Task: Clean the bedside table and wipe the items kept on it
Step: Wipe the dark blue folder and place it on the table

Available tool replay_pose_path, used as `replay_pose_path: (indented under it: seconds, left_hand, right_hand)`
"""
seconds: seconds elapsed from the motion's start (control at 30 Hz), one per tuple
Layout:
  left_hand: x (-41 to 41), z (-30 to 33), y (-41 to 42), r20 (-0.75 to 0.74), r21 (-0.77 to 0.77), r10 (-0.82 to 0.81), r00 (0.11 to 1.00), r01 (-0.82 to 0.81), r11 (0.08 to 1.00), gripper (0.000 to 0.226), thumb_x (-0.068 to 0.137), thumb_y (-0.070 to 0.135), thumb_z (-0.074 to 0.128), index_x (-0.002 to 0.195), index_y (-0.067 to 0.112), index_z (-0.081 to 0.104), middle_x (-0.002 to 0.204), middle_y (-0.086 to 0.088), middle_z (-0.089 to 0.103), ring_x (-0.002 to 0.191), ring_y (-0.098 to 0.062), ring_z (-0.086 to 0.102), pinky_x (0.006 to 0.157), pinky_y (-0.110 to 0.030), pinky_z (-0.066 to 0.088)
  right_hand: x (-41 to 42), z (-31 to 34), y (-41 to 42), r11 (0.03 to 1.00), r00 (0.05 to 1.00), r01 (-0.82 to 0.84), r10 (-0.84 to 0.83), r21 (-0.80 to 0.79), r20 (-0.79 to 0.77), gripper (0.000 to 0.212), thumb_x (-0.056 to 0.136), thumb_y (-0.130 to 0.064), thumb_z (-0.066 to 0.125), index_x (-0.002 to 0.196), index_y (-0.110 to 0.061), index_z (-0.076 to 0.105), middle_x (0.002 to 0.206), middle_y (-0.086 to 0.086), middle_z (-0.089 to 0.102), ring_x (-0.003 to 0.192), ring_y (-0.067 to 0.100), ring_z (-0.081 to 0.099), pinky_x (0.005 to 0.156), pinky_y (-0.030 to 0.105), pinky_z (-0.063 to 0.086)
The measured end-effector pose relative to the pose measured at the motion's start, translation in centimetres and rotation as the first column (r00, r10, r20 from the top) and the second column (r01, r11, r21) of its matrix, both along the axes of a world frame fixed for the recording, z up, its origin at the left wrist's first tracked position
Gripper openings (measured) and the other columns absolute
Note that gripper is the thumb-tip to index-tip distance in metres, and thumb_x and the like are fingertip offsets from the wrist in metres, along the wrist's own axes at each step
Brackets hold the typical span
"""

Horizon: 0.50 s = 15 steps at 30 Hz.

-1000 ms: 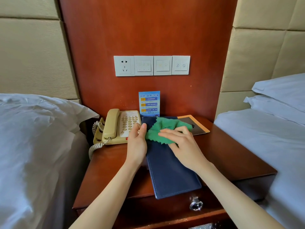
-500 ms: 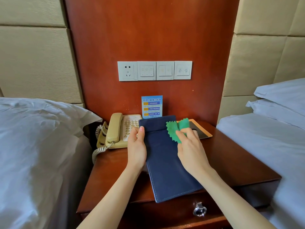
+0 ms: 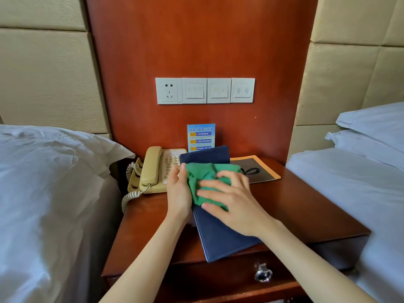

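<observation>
On bedside table (image 3: pixel 310 206): right hand (image 3: pixel 238 204) flat, pressing green cloth (image 3: pixel 205 178) onto blue folder (image 3: pixel 225 241); left hand (image 3: pixel 178 193) grips folder edge.

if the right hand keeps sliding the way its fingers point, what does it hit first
Probably the left hand, which holds the blue folder's left edge; the right hand, flat on the green cloth, points up-left. The phone lies beyond.

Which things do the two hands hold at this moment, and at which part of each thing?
The left hand holds the blue folder at its left edge. The right hand presses the green cloth flat on the folder's cover, fingers spread, not gripping.
</observation>
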<state>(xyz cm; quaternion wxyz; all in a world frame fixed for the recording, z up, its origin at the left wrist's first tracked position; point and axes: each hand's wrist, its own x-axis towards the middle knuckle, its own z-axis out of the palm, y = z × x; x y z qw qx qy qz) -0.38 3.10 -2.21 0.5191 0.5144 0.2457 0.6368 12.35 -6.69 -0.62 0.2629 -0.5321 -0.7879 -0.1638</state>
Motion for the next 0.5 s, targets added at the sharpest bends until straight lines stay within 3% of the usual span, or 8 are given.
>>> replay_pose_path:
  seconds: [0.1,0.17,0.23,0.3,0.37,0.43,0.5]
  left_hand:
    - [0.1,-0.1,0.0,-0.048,0.013,0.024,0.999,-0.023,1.000,0.037,0.102,0.030,0.044,0.067,0.033,0.056,0.067,0.016,0.062,0.066,0.001,0.055,0.065,-0.022,0.045]
    - [0.3,-0.2,0.1,-0.043,0.006,0.012,0.999,-0.012,1.000,0.027,0.102,0.031,0.045,0.078,0.021,0.054,0.073,0.011,0.063,0.072,-0.002,0.056,0.067,-0.022,0.046]
    - [0.5,0.0,0.0,-0.043,0.007,0.008,0.999,-0.008,1.000,0.027,0.102,0.030,0.045,0.080,0.016,0.049,0.070,0.012,0.062,0.069,0.000,0.055,0.063,-0.018,0.046]
    - [0.6,0.1,-0.1,-0.035,0.014,0.004,0.999,-0.003,1.000,0.027,0.103,0.027,0.044,0.079,0.015,0.047,0.067,0.014,0.061,0.065,0.002,0.054,0.059,-0.015,0.046]
    - [0.4,0.1,-0.1,-0.049,0.031,0.031,0.998,-0.029,0.999,0.028,0.102,0.026,0.044,0.077,0.016,0.044,0.063,0.015,0.056,0.062,0.001,0.050,0.059,-0.014,0.045]
    - [0.4,-0.1,0.0,-0.068,0.016,0.040,0.997,-0.039,0.999,0.028,0.102,0.028,0.045,0.077,0.016,0.043,0.068,0.007,0.051,0.068,-0.006,0.047,0.065,-0.022,0.043]
    - [0.5,-0.1,-0.1,-0.053,-0.038,0.003,0.999,-0.005,0.999,0.026,0.102,0.029,0.044,0.081,0.014,0.047,0.078,-0.005,0.050,0.075,-0.016,0.048,0.070,-0.033,0.042]
  right_hand:
    - [1.6,-0.2,0.6,0.982,0.970,0.095,-0.128,-0.164,-0.204,0.045,0.097,-0.053,0.020,0.135,-0.048,0.044,0.148,-0.028,0.027,0.141,0.009,0.007,0.112,0.039,0.005]
    - [2.1,-0.1,0.8,0.968,0.911,0.028,-0.128,-0.249,-0.391,0.043,0.101,-0.045,0.020,0.139,-0.043,0.041,0.151,-0.024,0.022,0.140,0.004,0.011,0.115,0.033,0.013]
    - [2.1,0.1,1.0,0.974,0.928,0.087,-0.155,-0.207,-0.338,0.041,0.103,-0.033,0.028,0.141,-0.033,0.041,0.152,-0.016,0.022,0.138,0.006,0.019,0.112,0.027,0.024]
    - [1.5,0.1,1.1,0.987,0.977,0.144,-0.153,-0.071,-0.148,0.043,0.100,-0.018,0.038,0.142,-0.023,0.041,0.152,-0.006,0.026,0.138,0.015,0.025,0.111,0.030,0.030]
    - [0.4,-0.1,1.1,0.999,0.995,0.048,-0.049,-0.010,-0.084,0.052,0.092,-0.001,0.044,0.142,-0.017,0.041,0.150,-0.002,0.033,0.136,0.020,0.032,0.111,0.030,0.031]
    - [-0.6,-0.6,0.8,0.997,0.987,-0.083,0.081,-0.009,-0.137,0.057,0.087,0.004,0.049,0.139,-0.017,0.040,0.150,-0.004,0.032,0.131,0.015,0.038,0.105,0.019,0.031]
    - [-1.1,-0.6,0.7,0.987,0.955,-0.159,0.149,-0.018,-0.255,0.055,0.087,-0.010,0.059,0.135,-0.021,0.034,0.148,-0.007,0.025,0.129,0.008,0.037,0.102,0.014,0.031]
